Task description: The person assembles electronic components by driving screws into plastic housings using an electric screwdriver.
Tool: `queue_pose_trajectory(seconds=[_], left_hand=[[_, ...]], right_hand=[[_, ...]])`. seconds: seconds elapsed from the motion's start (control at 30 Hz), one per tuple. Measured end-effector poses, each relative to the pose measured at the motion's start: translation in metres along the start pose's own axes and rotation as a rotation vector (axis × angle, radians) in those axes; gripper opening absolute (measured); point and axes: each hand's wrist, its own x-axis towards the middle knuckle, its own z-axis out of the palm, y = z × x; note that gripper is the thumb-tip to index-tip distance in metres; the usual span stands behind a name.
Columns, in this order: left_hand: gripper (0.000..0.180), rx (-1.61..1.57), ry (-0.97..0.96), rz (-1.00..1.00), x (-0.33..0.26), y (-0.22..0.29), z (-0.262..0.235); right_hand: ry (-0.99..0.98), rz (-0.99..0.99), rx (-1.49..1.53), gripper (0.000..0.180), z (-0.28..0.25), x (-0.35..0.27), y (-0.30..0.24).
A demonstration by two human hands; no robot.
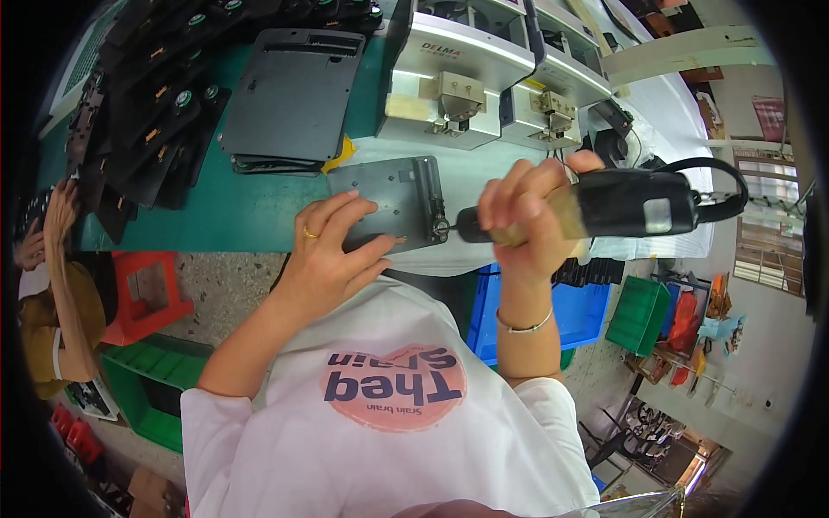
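- White T-shirt sits nearest, filling the near middle.
- Dark panel lies on the table beyond it.
- Left hand rests on the panel, fingers spread, gripping nothing.
- Right hand has its fingers clenched round 1 black electric driver; its bit meets or nearly meets the round fitting at the panel's right edge.
- Advisable: hold the panel steady, align bit and fitting squarely, press evenly.

Panel left of screwdriver
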Motion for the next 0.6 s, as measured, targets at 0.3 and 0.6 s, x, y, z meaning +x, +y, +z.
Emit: queue_pose_trajectory(seconds=[0.3,0.6], left_hand=[[0.033,0.056,0.026,0.027,-0.004,-0.001,0.007],[0.032,0.067,0.056,0.005,-0.003,0.000,0.009]], right_hand=[[-0.063,0.033,-0.140,0.047,0.016,-0.025,0.023],[-0.075,0.013,-0.198,0.048,0.015,-0.026,0.030]])
